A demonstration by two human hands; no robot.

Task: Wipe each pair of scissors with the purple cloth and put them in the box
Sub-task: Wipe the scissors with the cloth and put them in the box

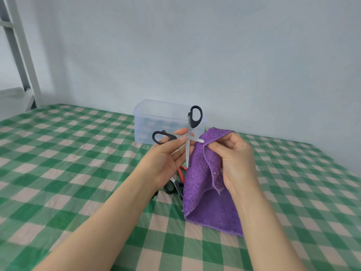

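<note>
frame: we see a grey metal frame at far left, against the pale wall.
surface: we see a green and cream checked cloth over the whole flat top.
left hand: our left hand is raised above the surface, palm up, fingers and thumb closed on the black-handled scissors at the pivot.
black-handled scissors: we see the black-handled scissors spread wide open in an X; one loop points left, the other up in front of the box; one blade points down, the other runs right into the cloth.
box: we see a clear plastic box with no lid on, standing behind the hands near the wall; we cannot tell what is inside.
other scissors: under the left hand we see red handles and a dark-handled pair lying on the surface, mostly hidden.
purple cloth: the purple cloth hangs from our right hand, lower corner touching the surface.
right hand: our right hand is pinched shut on the cloth's upper fold, around the blade tip.
</note>
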